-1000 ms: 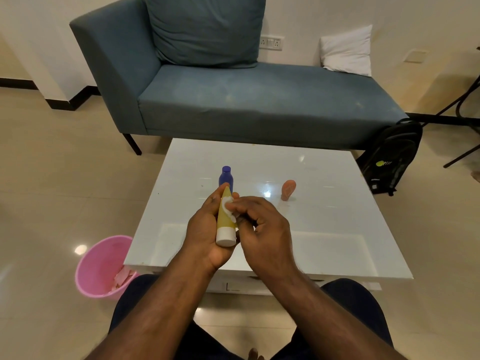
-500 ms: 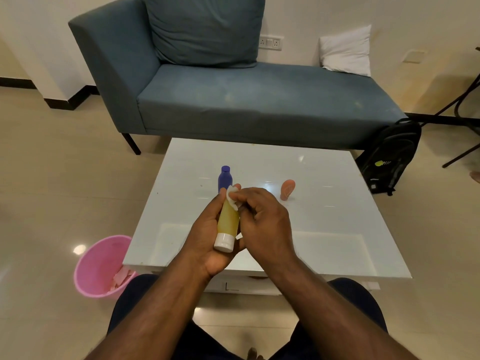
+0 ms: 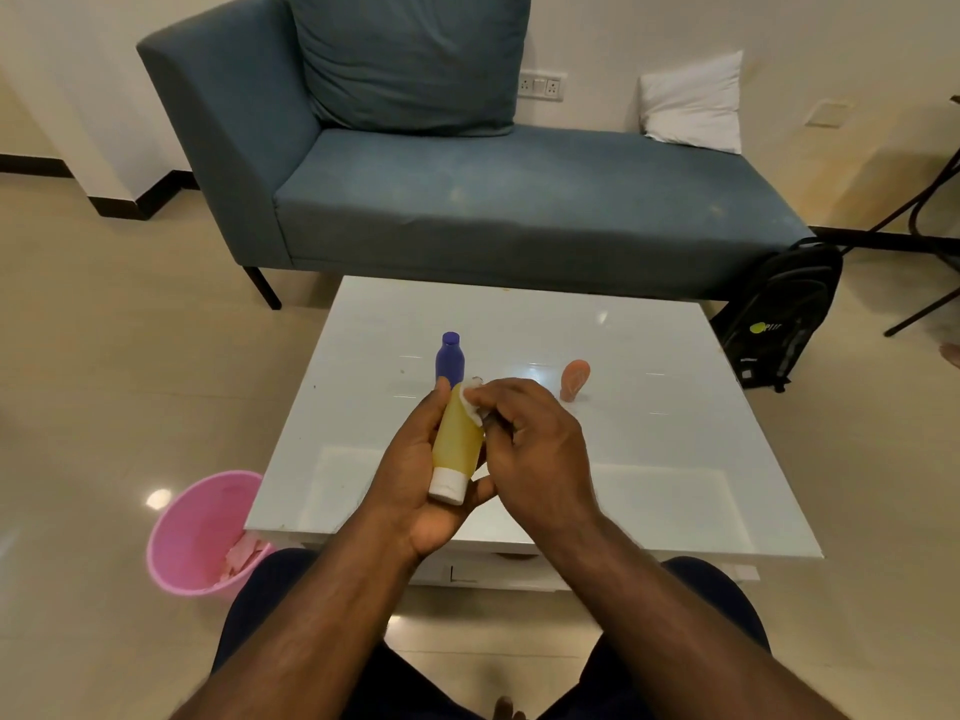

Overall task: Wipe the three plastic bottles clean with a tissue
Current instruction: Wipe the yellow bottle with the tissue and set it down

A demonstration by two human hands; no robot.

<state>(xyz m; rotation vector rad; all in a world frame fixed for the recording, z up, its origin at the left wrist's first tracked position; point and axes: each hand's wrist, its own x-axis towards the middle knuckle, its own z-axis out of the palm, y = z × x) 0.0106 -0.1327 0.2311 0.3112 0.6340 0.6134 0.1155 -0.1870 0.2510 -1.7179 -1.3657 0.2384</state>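
My left hand grips a yellow bottle with a white cap, cap end towards me, above the near part of the white table. My right hand pinches a small white tissue against the bottle's far end. A blue bottle stands upright on the table just beyond my hands. An orange bottle stands to the right of it, apart from both hands.
A pink bin with crumpled tissue inside sits on the floor left of the table. A blue-grey sofa stands behind the table, and a black backpack leans at its right end. My knees are under the table's near edge.
The tissue in my right hand has slid from the middle of the yellow bottle up to its far end. The bottle has tilted slightly in my left hand.
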